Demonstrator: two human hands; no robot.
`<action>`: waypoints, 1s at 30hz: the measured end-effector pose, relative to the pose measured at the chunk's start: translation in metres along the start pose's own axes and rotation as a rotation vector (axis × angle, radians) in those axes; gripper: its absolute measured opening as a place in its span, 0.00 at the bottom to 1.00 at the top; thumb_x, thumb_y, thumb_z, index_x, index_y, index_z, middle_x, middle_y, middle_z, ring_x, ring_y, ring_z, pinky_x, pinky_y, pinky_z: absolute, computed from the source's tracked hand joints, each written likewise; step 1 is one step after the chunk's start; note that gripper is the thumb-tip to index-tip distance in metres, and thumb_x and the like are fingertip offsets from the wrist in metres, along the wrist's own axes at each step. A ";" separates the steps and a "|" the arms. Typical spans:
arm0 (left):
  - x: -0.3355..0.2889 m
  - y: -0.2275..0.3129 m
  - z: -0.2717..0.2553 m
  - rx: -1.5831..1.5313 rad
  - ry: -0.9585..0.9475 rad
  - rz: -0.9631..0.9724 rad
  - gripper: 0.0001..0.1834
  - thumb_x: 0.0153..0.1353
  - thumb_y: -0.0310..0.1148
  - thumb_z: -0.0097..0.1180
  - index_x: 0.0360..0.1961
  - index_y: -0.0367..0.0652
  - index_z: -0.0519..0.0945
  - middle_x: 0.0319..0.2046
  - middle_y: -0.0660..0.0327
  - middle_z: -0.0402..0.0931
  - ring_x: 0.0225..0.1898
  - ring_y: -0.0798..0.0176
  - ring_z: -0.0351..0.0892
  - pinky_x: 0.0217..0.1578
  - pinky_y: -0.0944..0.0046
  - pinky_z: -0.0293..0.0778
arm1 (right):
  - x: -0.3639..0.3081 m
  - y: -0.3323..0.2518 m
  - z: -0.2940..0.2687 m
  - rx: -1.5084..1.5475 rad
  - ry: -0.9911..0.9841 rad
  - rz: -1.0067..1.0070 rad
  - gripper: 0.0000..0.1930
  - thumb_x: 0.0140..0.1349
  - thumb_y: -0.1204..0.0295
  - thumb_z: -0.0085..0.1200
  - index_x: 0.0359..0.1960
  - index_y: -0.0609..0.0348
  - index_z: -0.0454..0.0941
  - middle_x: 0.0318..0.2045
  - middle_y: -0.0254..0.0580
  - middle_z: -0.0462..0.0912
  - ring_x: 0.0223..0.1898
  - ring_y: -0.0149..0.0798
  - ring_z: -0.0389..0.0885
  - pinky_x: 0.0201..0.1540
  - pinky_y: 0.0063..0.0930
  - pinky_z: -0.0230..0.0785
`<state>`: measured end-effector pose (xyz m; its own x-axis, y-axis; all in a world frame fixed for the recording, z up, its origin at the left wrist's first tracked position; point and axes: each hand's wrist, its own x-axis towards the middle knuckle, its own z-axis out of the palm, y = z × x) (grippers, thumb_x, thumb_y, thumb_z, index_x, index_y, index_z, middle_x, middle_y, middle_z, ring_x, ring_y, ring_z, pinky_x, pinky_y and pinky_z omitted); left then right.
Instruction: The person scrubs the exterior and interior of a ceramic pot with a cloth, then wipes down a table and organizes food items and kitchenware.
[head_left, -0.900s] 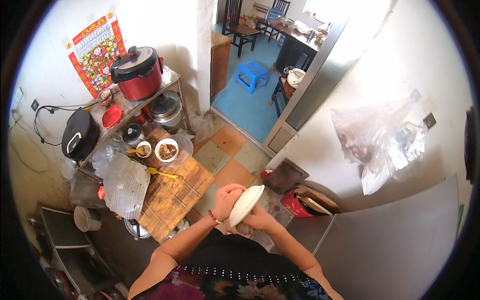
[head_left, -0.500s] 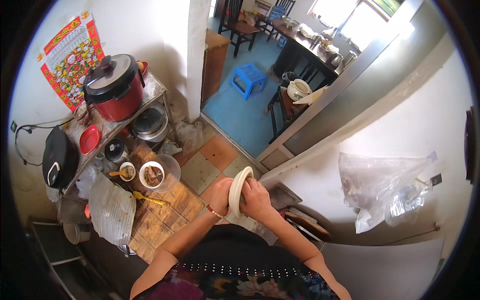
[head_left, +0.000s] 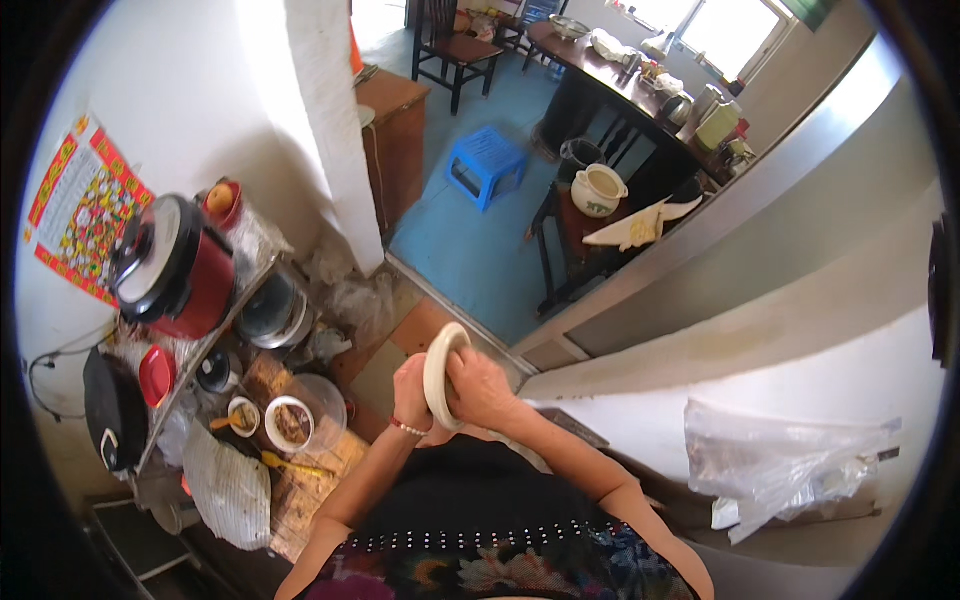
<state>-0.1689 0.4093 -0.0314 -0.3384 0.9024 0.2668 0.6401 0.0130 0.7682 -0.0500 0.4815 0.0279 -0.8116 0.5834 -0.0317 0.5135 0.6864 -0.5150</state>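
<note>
A round cream lid (head_left: 436, 378), apparently ceramic, is held on edge in front of my chest. My left hand (head_left: 410, 390) is closed on its left side, a beaded bracelet at the wrist. From the right, my right hand (head_left: 482, 390) bends its fingers over the rim into the lid's hollow face; the fingertips are hidden and the hand is slightly blurred. Beyond the doorway, a cream two-handled pot (head_left: 598, 190) stands uncovered on a dark chair.
Left of me, a tiled counter (head_left: 335, 462) bears a bowl of brown food (head_left: 290, 424) and a yellow-handled tool (head_left: 300, 464). A red pressure cooker (head_left: 185, 290) tops the shelf. A blue stool (head_left: 487, 165) stands beyond the doorway; plastic bags (head_left: 780, 465) hang at right.
My view has turned toward the right and the doorway appears nearer. Both hands still hold the lid, which sits slightly higher and further left in the picture.
</note>
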 end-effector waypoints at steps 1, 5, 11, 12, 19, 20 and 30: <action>0.015 0.002 0.007 -0.528 0.049 -0.303 0.11 0.59 0.31 0.50 0.36 0.36 0.79 0.35 0.61 0.80 0.34 0.65 0.78 0.35 0.67 0.74 | 0.008 0.012 -0.008 0.130 -0.093 0.014 0.15 0.50 0.71 0.54 0.40 0.63 0.73 0.36 0.55 0.78 0.41 0.57 0.76 0.40 0.44 0.70; 0.086 0.003 0.027 -0.620 0.071 -0.301 0.11 0.60 0.31 0.48 0.34 0.34 0.80 0.33 0.59 0.79 0.30 0.68 0.77 0.33 0.70 0.73 | 0.047 0.050 -0.044 0.781 0.024 -0.059 0.13 0.51 0.73 0.52 0.39 0.66 0.73 0.33 0.55 0.79 0.38 0.58 0.77 0.40 0.43 0.70; 0.157 -0.021 0.079 -1.262 -0.034 -0.590 0.16 0.61 0.31 0.50 0.50 0.39 0.75 0.46 0.58 0.77 0.46 0.65 0.76 0.46 0.66 0.72 | 0.124 0.111 -0.063 0.261 0.533 -0.141 0.19 0.49 0.72 0.56 0.44 0.63 0.69 0.40 0.53 0.74 0.41 0.55 0.75 0.43 0.44 0.69; 0.171 -0.018 0.076 -1.461 -0.015 -0.723 0.17 0.61 0.30 0.51 0.51 0.39 0.74 0.47 0.58 0.77 0.48 0.65 0.76 0.47 0.67 0.72 | 0.132 0.119 -0.059 0.197 0.465 -0.103 0.19 0.50 0.72 0.55 0.44 0.63 0.69 0.39 0.54 0.74 0.41 0.55 0.75 0.43 0.44 0.70; 0.284 -0.043 0.095 -0.855 -0.138 -0.521 0.09 0.62 0.31 0.48 0.36 0.36 0.77 0.31 0.59 0.78 0.31 0.60 0.78 0.33 0.64 0.75 | 0.192 0.180 -0.104 0.828 0.025 0.100 0.13 0.53 0.73 0.54 0.41 0.64 0.74 0.38 0.56 0.79 0.41 0.52 0.78 0.45 0.38 0.71; 0.302 -0.051 0.095 -0.114 -0.315 -0.072 0.13 0.66 0.32 0.42 0.43 0.37 0.76 0.40 0.59 0.78 0.40 0.60 0.78 0.41 0.62 0.75 | 0.206 0.189 -0.110 1.146 0.050 0.101 0.15 0.53 0.75 0.56 0.43 0.65 0.74 0.38 0.55 0.79 0.41 0.49 0.79 0.46 0.33 0.70; 0.475 -0.111 0.116 -0.097 -0.347 0.063 0.11 0.61 0.33 0.49 0.38 0.39 0.80 0.36 0.58 0.80 0.37 0.60 0.79 0.39 0.62 0.74 | 0.346 0.258 -0.147 0.260 0.113 0.177 0.19 0.52 0.70 0.54 0.45 0.65 0.73 0.41 0.58 0.78 0.44 0.55 0.77 0.45 0.39 0.70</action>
<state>-0.3205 0.8867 -0.0572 -0.0359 0.9928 0.1146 0.5783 -0.0729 0.8126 -0.1579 0.9244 0.0102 -0.6726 0.7381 -0.0530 0.5441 0.4448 -0.7114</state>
